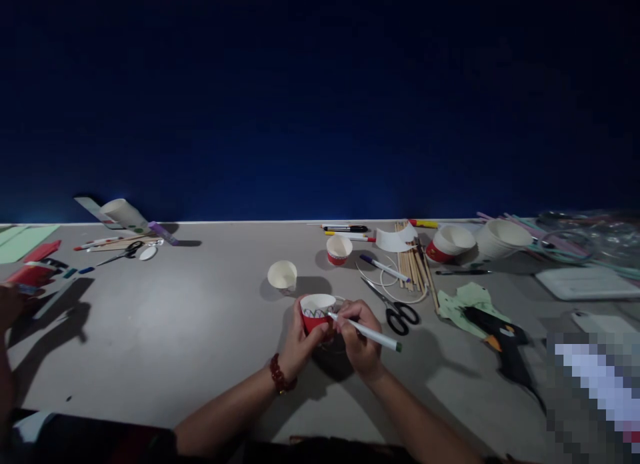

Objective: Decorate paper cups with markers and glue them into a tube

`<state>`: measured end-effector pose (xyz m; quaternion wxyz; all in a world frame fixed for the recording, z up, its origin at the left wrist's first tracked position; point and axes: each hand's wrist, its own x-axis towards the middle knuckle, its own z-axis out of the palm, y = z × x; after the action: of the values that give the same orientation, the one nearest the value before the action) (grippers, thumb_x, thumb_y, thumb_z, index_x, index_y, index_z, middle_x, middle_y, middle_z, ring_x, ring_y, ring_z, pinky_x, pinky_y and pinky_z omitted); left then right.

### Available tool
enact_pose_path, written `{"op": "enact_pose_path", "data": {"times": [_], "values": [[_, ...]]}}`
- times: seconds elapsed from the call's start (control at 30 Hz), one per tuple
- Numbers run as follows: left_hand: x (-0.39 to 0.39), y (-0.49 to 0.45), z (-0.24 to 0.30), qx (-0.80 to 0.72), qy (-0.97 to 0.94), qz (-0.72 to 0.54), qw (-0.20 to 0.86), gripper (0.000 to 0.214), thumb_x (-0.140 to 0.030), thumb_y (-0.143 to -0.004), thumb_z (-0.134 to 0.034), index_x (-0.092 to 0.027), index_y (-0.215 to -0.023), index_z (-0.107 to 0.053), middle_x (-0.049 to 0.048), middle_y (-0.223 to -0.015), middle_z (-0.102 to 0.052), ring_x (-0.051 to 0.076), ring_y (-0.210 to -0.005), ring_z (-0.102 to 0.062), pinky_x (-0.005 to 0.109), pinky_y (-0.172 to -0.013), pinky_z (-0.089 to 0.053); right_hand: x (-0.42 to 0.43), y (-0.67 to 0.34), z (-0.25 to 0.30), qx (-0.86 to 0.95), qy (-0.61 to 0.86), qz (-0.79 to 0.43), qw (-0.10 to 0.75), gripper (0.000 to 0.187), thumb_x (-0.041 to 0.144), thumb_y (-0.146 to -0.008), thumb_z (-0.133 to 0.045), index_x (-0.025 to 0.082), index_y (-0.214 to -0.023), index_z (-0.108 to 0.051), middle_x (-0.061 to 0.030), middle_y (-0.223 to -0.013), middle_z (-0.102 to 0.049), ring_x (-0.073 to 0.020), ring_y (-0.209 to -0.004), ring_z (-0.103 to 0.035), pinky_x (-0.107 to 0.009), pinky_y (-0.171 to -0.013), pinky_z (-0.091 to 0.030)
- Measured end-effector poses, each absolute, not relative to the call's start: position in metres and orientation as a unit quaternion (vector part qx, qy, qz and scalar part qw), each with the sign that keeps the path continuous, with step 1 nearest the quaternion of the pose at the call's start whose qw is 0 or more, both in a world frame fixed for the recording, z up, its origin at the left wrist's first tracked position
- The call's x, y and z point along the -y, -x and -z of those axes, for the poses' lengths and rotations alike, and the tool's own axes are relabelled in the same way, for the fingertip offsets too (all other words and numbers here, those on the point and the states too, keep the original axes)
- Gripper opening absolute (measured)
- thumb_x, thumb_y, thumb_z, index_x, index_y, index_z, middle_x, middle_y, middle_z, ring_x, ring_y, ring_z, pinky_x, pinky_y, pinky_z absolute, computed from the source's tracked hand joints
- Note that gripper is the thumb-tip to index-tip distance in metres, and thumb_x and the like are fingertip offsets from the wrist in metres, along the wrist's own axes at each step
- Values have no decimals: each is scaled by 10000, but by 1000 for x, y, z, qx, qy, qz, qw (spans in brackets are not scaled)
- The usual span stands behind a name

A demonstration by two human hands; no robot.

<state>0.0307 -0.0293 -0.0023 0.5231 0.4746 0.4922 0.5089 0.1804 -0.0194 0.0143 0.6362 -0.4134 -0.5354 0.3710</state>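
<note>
My left hand (pixel 299 344) is wrapped round a red and white paper cup (pixel 314 322) and keeps it tilted above the table. A dark zigzag pattern runs along the cup's white upper band. In my right hand (pixel 361 337) is a white marker (pixel 374 335) with a green end; its tip meets the white band near the rim. Behind the held cup stands a small pale cup (pixel 283 276). Farther back is another small red and white cup (pixel 339 250). Black-handled scissors (pixel 396 313) lie open just right of my right hand.
On the right are a purple-capped marker (pixel 385 268), wooden sticks (pixel 411 267), stacked paper cups (pixel 503 239) and a black glue gun (pixel 503 341) on crumpled green paper (pixel 467 301). Another person's hand (pixel 11 307) is at the far left. A blue partition (pixel 320 104) rises behind the table.
</note>
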Motion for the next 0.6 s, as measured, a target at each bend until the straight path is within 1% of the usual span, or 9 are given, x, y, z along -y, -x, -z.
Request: {"op": "enact_pose_path", "data": {"times": [0.13, 0.33, 0.47, 0.6], "values": [[29, -31, 1, -485, -470, -518, 526, 662, -526, -830, -794, -218, -1347, -517, 99, -1236, -691, 301, -1141, -660, 473, -1063, -510, 19, -182, -14, 546, 409, -363, 635, 128, 201, -878, -630, 249, -767, -591, 14, -660, -594, -196, -641, -592, -331, -635, -512], [28, -30, -1, -489, -477, -508, 525, 661, -519, -814, -800, -219, -1331, -518, 92, -1205, -697, 297, -1113, -664, 460, -1038, -521, 19, -180, -12, 519, 393, -384, 655, 119, 185, -923, -597, 253, -829, -575, 26, -658, -570, -189, -630, -576, -324, -622, -504], [29, -30, 1, -499, -471, -507, 522, 673, -525, -808, -795, -219, -1334, -509, 97, -1224, -690, 300, -1133, -655, 461, -1045, -516, 18, -180, -12, 528, 401, -379, 645, 105, 181, -911, -598, 254, -837, -588, 29, -667, -576, -188, -630, -586, -324, -631, -509], [29, -31, 1, -500, -468, -506, 523, 686, -536, -812, -795, -217, -1347, -508, 99, -1228, -693, 303, -1141, -656, 467, -1054, -513, 19, -183, -14, 547, 411, -363, 632, 124, 176, -878, -617, 251, -781, -598, 17, -676, -599, -190, -640, -594, -314, -623, -503]]}}
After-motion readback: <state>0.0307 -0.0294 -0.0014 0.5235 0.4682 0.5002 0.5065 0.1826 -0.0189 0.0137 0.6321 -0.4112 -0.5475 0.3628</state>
